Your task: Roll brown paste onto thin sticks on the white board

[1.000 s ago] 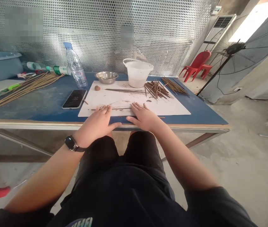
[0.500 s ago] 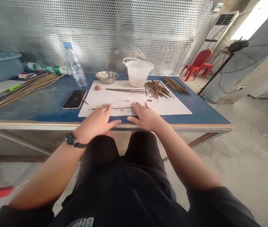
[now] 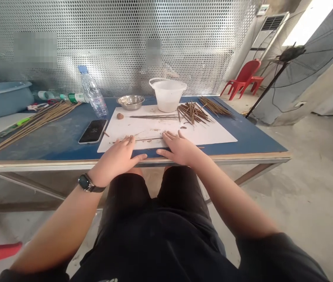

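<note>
My left hand (image 3: 115,158) and my right hand (image 3: 179,149) lie flat, palms down, at the front edge of a white sheet (image 3: 210,135). Their fingertips rest on or beside a thin brown stick (image 3: 150,138), with brown crumbs scattered around it. Farther back on the sheet lie a row of thin dark sticks (image 3: 154,116), a loose pile of brown coated sticks (image 3: 194,113) and a small ball of brown paste (image 3: 120,116). Neither hand grips anything.
The blue table (image 3: 257,145) also holds a phone (image 3: 93,131), a steel bowl (image 3: 130,102), a white plastic bucket (image 3: 168,96), a water bottle (image 3: 92,94) and long bundled sticks (image 3: 31,127). A blue basin (image 3: 1,100) stands left; a perforated metal wall runs behind.
The view has tilted up slightly, so the table sits lower in the picture. Both hands remain flat at the sheet's front edge, with little visible shift.
</note>
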